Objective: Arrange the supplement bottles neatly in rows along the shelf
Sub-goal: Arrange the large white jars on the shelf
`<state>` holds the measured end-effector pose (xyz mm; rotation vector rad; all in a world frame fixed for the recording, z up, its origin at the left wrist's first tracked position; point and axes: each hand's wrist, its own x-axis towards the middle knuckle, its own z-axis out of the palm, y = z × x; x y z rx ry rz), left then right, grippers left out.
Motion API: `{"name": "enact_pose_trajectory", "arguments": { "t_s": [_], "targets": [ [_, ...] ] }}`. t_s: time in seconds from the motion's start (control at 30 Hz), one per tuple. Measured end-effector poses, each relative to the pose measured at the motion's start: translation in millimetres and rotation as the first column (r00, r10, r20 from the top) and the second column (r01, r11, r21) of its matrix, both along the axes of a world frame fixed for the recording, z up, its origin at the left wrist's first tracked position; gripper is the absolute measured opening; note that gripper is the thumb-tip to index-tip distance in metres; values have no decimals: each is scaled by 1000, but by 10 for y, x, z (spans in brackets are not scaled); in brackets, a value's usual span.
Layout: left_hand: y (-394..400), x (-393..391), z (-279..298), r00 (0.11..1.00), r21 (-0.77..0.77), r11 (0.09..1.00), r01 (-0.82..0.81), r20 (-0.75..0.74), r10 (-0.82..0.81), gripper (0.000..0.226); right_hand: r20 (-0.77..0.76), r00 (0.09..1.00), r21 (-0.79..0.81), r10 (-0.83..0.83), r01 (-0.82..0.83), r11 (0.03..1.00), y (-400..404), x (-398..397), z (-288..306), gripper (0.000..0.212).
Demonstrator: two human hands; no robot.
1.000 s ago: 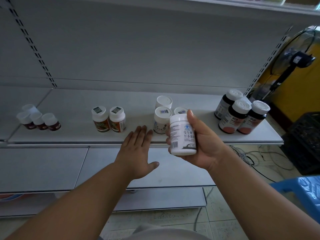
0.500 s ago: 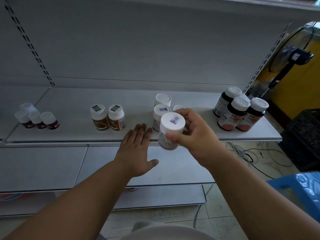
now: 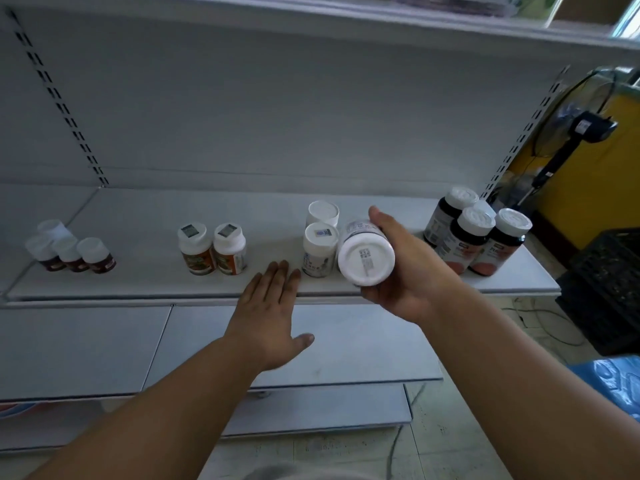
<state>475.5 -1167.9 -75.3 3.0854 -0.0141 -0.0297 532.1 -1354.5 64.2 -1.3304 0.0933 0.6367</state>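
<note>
My right hand (image 3: 407, 271) grips a white supplement bottle (image 3: 365, 259), tipped over so its flat base faces me, just above the front of the shelf (image 3: 145, 282). Behind it stand two white bottles (image 3: 320, 249), one behind the other. Two orange-labelled bottles (image 3: 211, 249) stand side by side further left, and several small dark bottles (image 3: 71, 251) cluster at the far left. Several large dark bottles with white caps (image 3: 476, 237) stand at the right end. My left hand (image 3: 268, 313) hovers flat, fingers straight, over the shelf's front edge, holding nothing.
A lower, deeper shelf (image 3: 86, 344) juts out below the hands. A standing fan (image 3: 571, 133) and a black crate (image 3: 609, 289) are to the right of the shelving, with cables on the tiled floor. A blue plastic stool (image 3: 613, 379) is at the lower right.
My right hand has turned the white bottle over, from upright with its label toward me, through cap toward me, to base toward me. My left hand has stayed in place.
</note>
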Motion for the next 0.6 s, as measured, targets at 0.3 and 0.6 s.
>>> {"name": "enact_pose_trajectory", "arguments": {
  "t_s": [0.3, 0.6],
  "targets": [
    [9, 6, -6, 1000, 9, 1000, 3, -20, -2, 107, 695, 699, -535, 170, 344, 772, 46, 830, 214, 41],
    [-9, -5, 11, 1000, 11, 1000, -5, -17, 5, 106, 568, 665, -792, 485, 283, 540, 135, 1054, -6, 49]
  ]
}}
